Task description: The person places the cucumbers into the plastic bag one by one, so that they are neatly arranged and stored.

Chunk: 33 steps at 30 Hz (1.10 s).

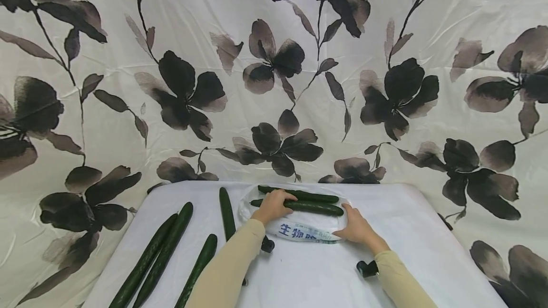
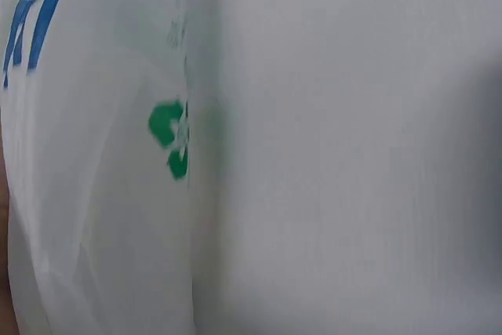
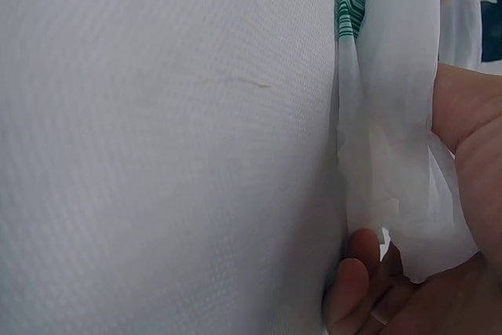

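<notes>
Left hand (image 1: 272, 206): I am curling my fingers round a cucumber (image 1: 317, 207) at frame centre.
Right hand (image 1: 355, 226): I am pinching the plastic bag (image 1: 299, 230) edge.
Spare cucumbers (image 1: 164, 251): lying lower left on the table (image 1: 428, 251).
Risk: thin film may be slipping or tearing if I tug hard.

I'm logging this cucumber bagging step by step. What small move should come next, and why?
Probably slide the cucumber under the left hand deeper into the plastic bag, while the right hand keeps pinching its edge. Two cucumbers lie at the bag; four more wait on the table.
</notes>
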Motion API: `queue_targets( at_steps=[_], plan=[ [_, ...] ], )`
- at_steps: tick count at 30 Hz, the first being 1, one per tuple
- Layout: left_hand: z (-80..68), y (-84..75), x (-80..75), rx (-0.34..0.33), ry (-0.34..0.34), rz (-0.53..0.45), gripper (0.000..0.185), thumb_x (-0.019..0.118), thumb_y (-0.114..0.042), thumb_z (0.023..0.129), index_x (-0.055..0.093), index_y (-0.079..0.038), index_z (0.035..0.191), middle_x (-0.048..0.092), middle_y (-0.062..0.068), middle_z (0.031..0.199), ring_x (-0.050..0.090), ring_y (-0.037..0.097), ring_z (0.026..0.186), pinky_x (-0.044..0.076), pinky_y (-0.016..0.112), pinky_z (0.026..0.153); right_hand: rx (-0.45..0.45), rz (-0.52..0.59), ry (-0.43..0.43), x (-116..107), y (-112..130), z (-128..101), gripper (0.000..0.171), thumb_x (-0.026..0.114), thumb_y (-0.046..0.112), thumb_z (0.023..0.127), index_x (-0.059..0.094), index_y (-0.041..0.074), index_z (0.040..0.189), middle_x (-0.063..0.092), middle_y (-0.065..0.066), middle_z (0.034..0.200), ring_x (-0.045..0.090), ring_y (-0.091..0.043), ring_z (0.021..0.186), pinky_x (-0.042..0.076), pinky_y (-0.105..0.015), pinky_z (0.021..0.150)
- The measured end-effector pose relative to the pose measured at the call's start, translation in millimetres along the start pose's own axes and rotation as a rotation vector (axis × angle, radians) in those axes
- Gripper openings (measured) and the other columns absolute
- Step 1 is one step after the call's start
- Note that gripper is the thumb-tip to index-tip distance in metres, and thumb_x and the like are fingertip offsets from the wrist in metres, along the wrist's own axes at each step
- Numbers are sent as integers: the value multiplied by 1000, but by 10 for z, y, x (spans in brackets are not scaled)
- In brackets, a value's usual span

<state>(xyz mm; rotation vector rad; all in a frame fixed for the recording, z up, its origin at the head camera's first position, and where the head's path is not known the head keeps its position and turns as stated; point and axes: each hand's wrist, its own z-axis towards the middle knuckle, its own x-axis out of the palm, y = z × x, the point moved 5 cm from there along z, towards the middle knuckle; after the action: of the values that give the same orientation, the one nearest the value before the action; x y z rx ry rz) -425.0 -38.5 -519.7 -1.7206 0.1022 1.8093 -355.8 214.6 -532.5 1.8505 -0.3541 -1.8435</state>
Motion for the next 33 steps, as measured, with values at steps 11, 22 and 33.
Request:
queue_targets(
  at_steps=[11, 22, 33],
  plan=[
    [57, 91, -69, 36, -7, -47, 36, 81, -29, 81, 73, -27, 115, 66, -4, 121, 58, 21, 116, 42, 43, 100, 0, 27, 10, -1, 5, -25, 101, 88, 33, 69, 32, -8, 143, 47, -30, 128, 50, -43, 117, 40, -55, 98],
    [86, 117, -43, 1, -21, -72, 32, 81, -26, 81, 74, -23, 112, 67, 0, 119, 59, 22, 114, 44, 40, 98, -1, 17, 5, 16, -14, -10, 100, 87, 33, 71, 32, -8, 144, 47, -30, 130, 49, -43, 118, 40, -55, 99],
    [-14, 103, -135, 1, -78, 18, 28, 82, -35, 79, 75, -28, 105, 67, 1, 112, 58, 28, 103, 45, 45, 88, -4, 19, 45, 2, -17, 6, 105, 89, 33, 67, 31, -8, 144, 45, -29, 129, 50, -40, 116, 41, -54, 97]
  ],
)
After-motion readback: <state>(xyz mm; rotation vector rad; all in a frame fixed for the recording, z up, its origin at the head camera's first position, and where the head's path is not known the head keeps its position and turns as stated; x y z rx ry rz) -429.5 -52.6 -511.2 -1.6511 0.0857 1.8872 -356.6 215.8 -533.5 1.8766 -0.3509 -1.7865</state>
